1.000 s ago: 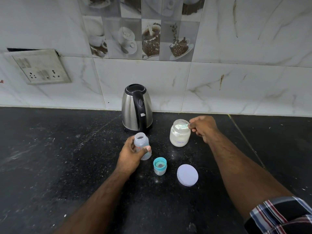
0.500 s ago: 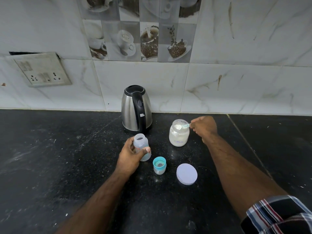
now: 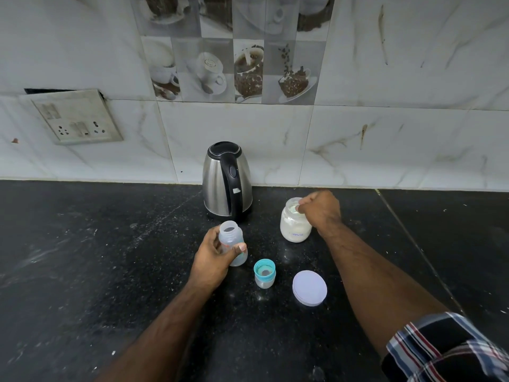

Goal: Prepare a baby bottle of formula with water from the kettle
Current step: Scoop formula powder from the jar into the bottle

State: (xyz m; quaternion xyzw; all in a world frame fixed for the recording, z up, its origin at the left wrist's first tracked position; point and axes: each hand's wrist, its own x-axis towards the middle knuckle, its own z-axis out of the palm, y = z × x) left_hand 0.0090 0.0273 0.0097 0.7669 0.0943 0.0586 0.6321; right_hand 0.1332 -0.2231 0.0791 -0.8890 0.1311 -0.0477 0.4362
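You face a black speckled stone counter (image 3: 82,257) under a white marble-tile wall (image 3: 413,64), with coffee-picture tiles (image 3: 231,70) centred and a grimy socket plate (image 3: 77,117) at left.

1 head view, downward over counter (image 3: 82,271), probably close.

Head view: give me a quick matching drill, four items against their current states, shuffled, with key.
Items:
1. baby bottle
2. formula jar
3. white lid
4. kettle

States:
A. lying flat on the counter, untouched
B. open, right hand holding a scoop at its mouth
C. standing by the wall, lid closed
D. uncapped, gripped by the left hand

Pairs: 1-D, 2-B, 3-A, 4-C
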